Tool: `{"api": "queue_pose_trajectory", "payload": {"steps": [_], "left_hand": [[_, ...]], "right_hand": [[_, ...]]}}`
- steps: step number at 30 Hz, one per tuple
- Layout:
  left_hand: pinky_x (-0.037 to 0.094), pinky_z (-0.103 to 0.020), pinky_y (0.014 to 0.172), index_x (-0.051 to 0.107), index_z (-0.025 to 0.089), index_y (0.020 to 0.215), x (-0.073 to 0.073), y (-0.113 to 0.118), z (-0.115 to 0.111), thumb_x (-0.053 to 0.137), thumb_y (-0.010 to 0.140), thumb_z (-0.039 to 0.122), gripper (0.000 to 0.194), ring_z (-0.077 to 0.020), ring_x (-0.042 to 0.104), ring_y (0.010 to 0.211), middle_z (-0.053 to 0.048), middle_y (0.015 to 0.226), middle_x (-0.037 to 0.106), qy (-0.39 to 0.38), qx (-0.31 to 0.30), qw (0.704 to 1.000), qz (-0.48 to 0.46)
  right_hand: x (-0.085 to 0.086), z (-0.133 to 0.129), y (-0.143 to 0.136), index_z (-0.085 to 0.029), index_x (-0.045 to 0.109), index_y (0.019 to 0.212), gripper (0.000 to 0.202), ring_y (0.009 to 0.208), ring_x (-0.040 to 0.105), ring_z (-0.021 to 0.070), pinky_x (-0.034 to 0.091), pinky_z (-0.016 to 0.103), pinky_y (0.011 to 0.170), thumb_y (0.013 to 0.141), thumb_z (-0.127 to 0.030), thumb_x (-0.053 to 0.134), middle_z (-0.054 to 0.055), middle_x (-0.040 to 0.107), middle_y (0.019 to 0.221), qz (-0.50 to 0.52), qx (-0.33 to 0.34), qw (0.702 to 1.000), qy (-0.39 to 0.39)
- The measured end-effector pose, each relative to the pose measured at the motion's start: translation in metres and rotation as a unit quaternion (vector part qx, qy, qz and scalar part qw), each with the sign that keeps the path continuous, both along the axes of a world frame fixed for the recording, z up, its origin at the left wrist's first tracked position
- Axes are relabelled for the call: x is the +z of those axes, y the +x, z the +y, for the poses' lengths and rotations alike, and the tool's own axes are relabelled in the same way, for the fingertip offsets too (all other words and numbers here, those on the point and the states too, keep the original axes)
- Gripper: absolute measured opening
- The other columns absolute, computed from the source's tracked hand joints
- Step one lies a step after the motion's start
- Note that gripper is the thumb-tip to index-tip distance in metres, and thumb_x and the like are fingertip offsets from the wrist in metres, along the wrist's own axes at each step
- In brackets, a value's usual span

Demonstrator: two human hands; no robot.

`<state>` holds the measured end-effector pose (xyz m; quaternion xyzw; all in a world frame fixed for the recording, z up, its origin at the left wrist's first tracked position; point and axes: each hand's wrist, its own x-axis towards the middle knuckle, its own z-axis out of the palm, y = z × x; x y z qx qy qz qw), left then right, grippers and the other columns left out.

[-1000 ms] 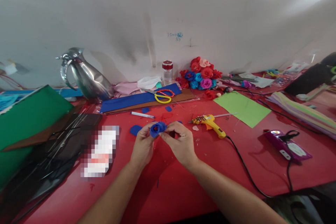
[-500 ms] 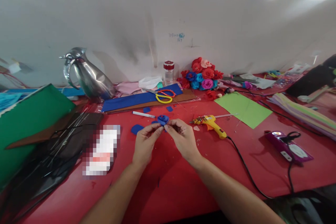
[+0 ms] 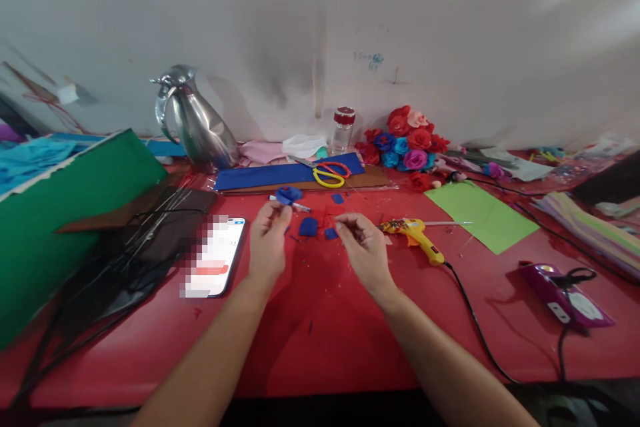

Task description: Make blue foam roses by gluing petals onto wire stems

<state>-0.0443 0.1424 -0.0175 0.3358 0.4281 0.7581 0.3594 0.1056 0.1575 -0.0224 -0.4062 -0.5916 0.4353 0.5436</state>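
Observation:
A blue flower (image 3: 289, 195) with folded petals is pinched between the thumb and fingers of my left hand (image 3: 270, 233), above a white pen (image 3: 301, 207) on the table. My right hand (image 3: 364, 243) is apart from the flower, its thumb and fingertips pressed together; anything between them is too small to make out. Between the hands lie a blue petal piece (image 3: 308, 227) and a smaller blue piece (image 3: 331, 233), the latter close to my right fingertips. A yellow glue gun (image 3: 420, 237) lies just right of my right hand, its nozzle towards it.
Scissors (image 3: 333, 173) rest on blue sheet material (image 3: 285, 173) at the back, near a steel jug (image 3: 203, 123), a glass jar (image 3: 343, 133) and a bunch of flowers (image 3: 410, 140). A phone (image 3: 225, 260) lies left; a purple power strip (image 3: 565, 297) and cords sit right.
My hands have come apart. The blue flower, held by both before, has moved left and away from me in my left hand; my right hand has let go of it. The view has shifted slightly.

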Motion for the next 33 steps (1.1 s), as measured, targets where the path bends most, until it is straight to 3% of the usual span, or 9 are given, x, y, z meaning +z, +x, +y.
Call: {"api": "queue_pose_trajectory", "payload": {"steps": [4,8,12,16,20,22,24,29,33], "left_hand": [[0.042,-0.022,0.066,0.059,0.021,0.073,0.002,-0.025,0.009,0.073,0.073,0.024,0.014,-0.0092,0.051,0.062,0.004,0.065,0.057,0.038,0.084,0.994,-0.053],[0.035,-0.021,0.057,0.054,0.021,0.074,0.001,-0.036,0.013,0.068,0.075,0.023,0.014,-0.0079,0.041,0.055,0.006,0.061,0.049,0.052,0.137,0.989,-0.032],[0.029,-0.021,0.049,0.054,0.021,0.077,-0.002,-0.030,0.011,0.063,0.077,0.024,0.009,-0.0084,0.035,0.050,0.006,0.058,0.044,0.010,0.101,0.995,0.003],[0.034,-0.022,0.053,0.055,0.020,0.079,-0.003,-0.018,0.006,0.059,0.078,0.026,0.007,-0.0104,0.042,0.055,0.004,0.063,0.048,-0.020,0.043,0.995,0.091],[0.040,-0.025,0.063,0.057,0.020,0.081,-0.002,-0.012,0.001,0.056,0.080,0.027,0.007,-0.0139,0.053,0.068,0.000,0.075,0.058,-0.020,0.067,0.981,0.182],[0.040,-0.025,0.063,0.057,0.020,0.081,0.000,-0.012,0.000,0.057,0.079,0.027,0.007,-0.0140,0.054,0.068,0.000,0.076,0.060,-0.026,0.080,0.977,0.194],[0.039,-0.025,0.061,0.058,0.020,0.081,0.001,-0.014,0.000,0.060,0.076,0.026,0.008,-0.0131,0.051,0.064,0.001,0.074,0.059,-0.041,0.100,0.973,0.204],[0.037,-0.025,0.059,0.062,0.019,0.070,-0.003,-0.024,0.005,0.063,0.069,0.022,0.003,-0.0128,0.049,0.059,0.003,0.063,0.057,-0.120,0.146,0.966,0.180],[0.034,-0.025,0.054,0.064,0.018,0.065,-0.011,-0.023,0.011,0.073,0.063,0.036,0.021,-0.0130,0.048,0.054,0.004,0.050,0.051,-0.150,0.056,0.986,0.046]], "right_hand": [[-0.015,0.003,-0.003,-0.020,0.067,0.081,0.014,0.066,0.059,0.0163,0.045,0.028,0.063,0.080,-0.027,0.054,0.003,0.068,0.076,-0.120,0.018,0.992,0.029],[-0.025,0.006,-0.009,-0.021,0.072,0.082,0.019,0.081,0.063,0.0203,0.046,0.032,0.078,0.078,-0.017,0.054,0.005,0.073,0.084,-0.298,0.059,0.948,0.099],[-0.022,0.012,-0.029,-0.021,0.074,0.092,0.023,0.094,0.061,0.0237,0.042,0.035,0.088,0.078,-0.014,0.057,0.007,0.074,0.096,-0.430,0.079,0.890,0.130],[-0.012,0.017,-0.061,-0.020,0.074,0.097,0.023,0.102,0.056,0.0266,0.039,0.036,0.088,0.082,-0.019,0.057,0.010,0.072,0.103,-0.499,0.084,0.852,0.132],[-0.006,0.020,-0.081,-0.017,0.072,0.096,0.023,0.106,0.052,0.0297,0.037,0.040,0.086,0.085,-0.019,0.052,0.013,0.071,0.101,-0.557,0.115,0.803,0.177],[-0.006,0.022,-0.082,-0.016,0.072,0.096,0.024,0.105,0.052,0.0298,0.036,0.041,0.086,0.086,-0.016,0.050,0.015,0.071,0.098,-0.564,0.120,0.793,0.195],[-0.008,0.025,-0.079,-0.016,0.072,0.094,0.022,0.103,0.054,0.0295,0.037,0.041,0.087,0.084,-0.016,0.053,0.015,0.071,0.098,-0.536,0.098,0.818,0.186],[-0.018,0.033,-0.061,-0.020,0.074,0.087,0.019,0.080,0.064,0.0220,0.045,0.031,0.074,0.080,-0.023,0.057,0.006,0.074,0.085,-0.289,0.016,0.956,0.045],[-0.021,0.032,-0.049,-0.020,0.074,0.086,0.023,0.071,0.064,0.0193,0.048,0.029,0.068,0.080,-0.032,0.056,0.003,0.074,0.080,-0.167,-0.010,0.986,0.023]]}}
